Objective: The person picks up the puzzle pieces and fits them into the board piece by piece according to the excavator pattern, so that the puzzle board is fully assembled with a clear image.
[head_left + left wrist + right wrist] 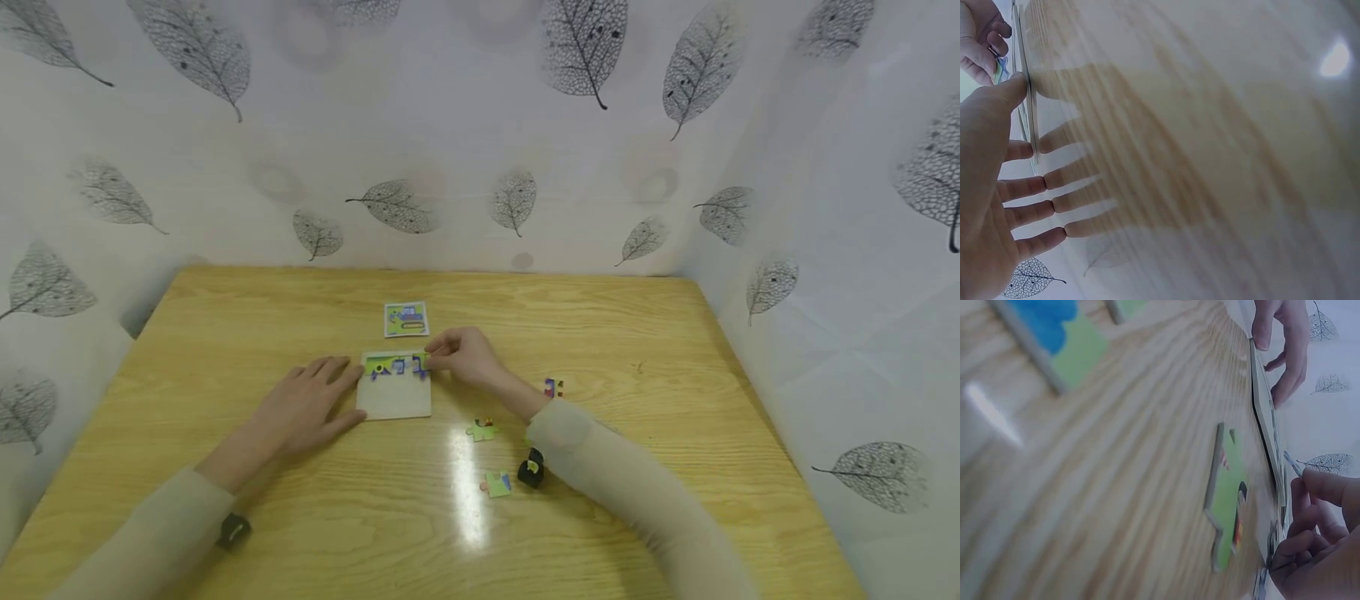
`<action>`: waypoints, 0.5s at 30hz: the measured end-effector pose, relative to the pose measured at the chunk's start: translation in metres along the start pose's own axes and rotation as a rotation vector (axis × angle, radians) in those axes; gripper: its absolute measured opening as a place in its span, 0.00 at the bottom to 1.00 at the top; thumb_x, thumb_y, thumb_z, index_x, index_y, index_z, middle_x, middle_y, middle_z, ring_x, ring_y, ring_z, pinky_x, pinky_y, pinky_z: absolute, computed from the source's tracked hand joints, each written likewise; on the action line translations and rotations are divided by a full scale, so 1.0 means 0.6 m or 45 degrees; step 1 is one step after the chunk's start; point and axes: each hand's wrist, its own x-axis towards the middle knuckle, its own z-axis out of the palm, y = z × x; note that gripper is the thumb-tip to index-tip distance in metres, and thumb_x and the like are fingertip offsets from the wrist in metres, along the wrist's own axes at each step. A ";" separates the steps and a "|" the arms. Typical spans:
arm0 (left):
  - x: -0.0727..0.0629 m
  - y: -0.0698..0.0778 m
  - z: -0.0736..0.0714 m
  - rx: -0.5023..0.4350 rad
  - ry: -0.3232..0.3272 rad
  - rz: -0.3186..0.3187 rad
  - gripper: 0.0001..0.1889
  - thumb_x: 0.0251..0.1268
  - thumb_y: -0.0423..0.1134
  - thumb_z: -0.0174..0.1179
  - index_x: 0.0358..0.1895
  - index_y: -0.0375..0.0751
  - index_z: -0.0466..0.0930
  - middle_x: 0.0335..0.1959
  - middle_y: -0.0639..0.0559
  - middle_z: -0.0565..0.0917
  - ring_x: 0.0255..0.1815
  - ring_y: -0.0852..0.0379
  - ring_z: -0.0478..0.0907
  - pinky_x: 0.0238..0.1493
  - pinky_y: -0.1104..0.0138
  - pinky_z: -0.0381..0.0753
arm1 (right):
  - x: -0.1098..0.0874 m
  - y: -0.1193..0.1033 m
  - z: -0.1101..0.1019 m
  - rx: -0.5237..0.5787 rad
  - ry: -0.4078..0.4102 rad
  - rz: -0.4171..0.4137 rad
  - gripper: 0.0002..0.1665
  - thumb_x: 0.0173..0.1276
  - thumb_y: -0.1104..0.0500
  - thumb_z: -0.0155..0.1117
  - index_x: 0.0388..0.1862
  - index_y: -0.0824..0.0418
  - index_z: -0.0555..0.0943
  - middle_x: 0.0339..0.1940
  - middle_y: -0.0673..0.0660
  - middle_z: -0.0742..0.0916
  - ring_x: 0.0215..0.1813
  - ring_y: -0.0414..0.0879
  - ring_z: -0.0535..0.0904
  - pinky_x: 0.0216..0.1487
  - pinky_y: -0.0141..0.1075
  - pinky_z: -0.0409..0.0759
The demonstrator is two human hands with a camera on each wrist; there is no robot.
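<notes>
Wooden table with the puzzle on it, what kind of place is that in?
Perhaps an indoor corner set up for tabletop play: there's a wooden table, a leaf-patterned covering behind it and on both sides, and loose puzzle pieces near a puzzle board.

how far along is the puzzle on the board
Done: puzzle pieces lie along the top of the board. In hand: the right hand pinches another piece by the upper right corner, while the left hand touches the board's left edge. Left: the board's lower part is bare, and loose pieces lie to its right.
</notes>
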 end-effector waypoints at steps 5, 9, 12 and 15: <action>-0.002 0.000 0.001 -0.008 -0.012 -0.010 0.39 0.77 0.64 0.56 0.79 0.41 0.68 0.77 0.33 0.71 0.76 0.31 0.70 0.71 0.33 0.74 | 0.006 -0.005 0.008 -0.050 0.012 0.002 0.12 0.66 0.61 0.77 0.48 0.63 0.89 0.41 0.60 0.92 0.37 0.40 0.81 0.33 0.26 0.78; -0.002 0.001 0.001 -0.017 -0.022 -0.016 0.39 0.77 0.64 0.55 0.80 0.41 0.67 0.78 0.33 0.71 0.77 0.31 0.70 0.71 0.32 0.74 | 0.005 -0.008 0.014 -0.066 0.008 -0.004 0.11 0.66 0.62 0.77 0.46 0.62 0.89 0.38 0.58 0.91 0.34 0.40 0.80 0.29 0.26 0.77; 0.000 0.001 0.001 -0.013 -0.024 -0.015 0.39 0.77 0.64 0.55 0.80 0.41 0.67 0.77 0.33 0.71 0.77 0.31 0.70 0.71 0.32 0.74 | 0.005 -0.008 0.018 -0.066 0.008 0.001 0.11 0.66 0.62 0.77 0.46 0.62 0.89 0.37 0.57 0.91 0.33 0.40 0.79 0.29 0.26 0.78; 0.001 0.001 0.001 -0.004 -0.017 -0.008 0.39 0.77 0.64 0.55 0.80 0.41 0.67 0.77 0.33 0.71 0.76 0.31 0.70 0.71 0.33 0.75 | 0.005 -0.010 0.020 -0.109 0.015 0.007 0.10 0.67 0.62 0.76 0.46 0.62 0.89 0.37 0.56 0.90 0.32 0.40 0.80 0.28 0.26 0.78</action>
